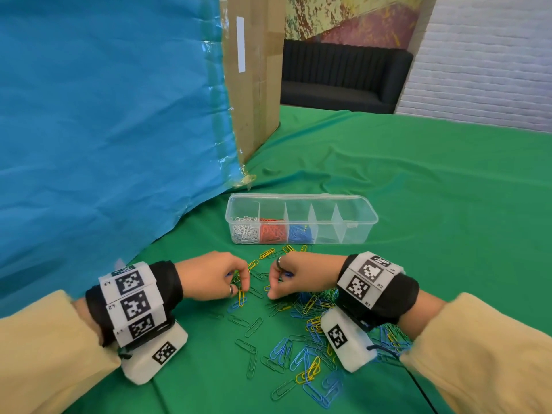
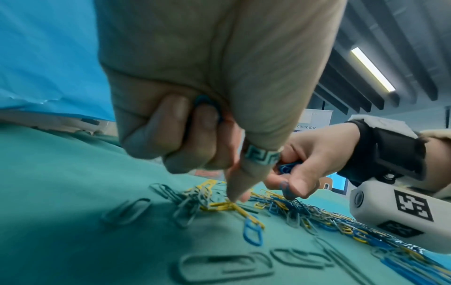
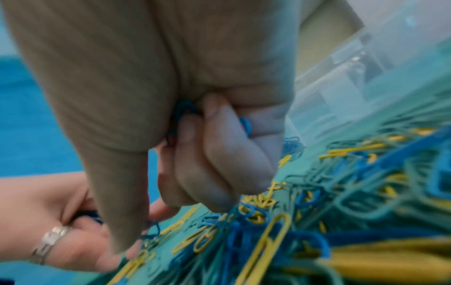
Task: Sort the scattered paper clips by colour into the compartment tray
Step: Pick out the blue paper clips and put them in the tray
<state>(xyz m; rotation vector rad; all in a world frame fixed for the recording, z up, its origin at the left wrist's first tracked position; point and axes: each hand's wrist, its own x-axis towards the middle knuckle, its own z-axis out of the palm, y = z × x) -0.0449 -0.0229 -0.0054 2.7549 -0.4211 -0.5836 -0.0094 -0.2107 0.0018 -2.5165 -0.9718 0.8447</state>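
We see the left hand curled into a loose fist, blue paper clips tucked against its palm, while thumb and forefinger reach down to a yellow clip on the green cloth. Whether that clip is already pinched or only touched, we cannot tell from the wrist view. The right hand faces it just beside, fingers curled round more blue clips, its thumb pointing down toward the cloth; this wrist picture is blurred.

Between and below the hands lie the scattered clips, blue, yellow and green, thickest under the right wrist and thinning toward the left.

Beyond the hands stands the clear compartment tray, lid off, its long side toward us. From the left, its compartments hold white clips, red clips and blue ones; the two at the right look empty.

A blue sheet taped over a cardboard box rises at the left, with a dark sofa behind the table.
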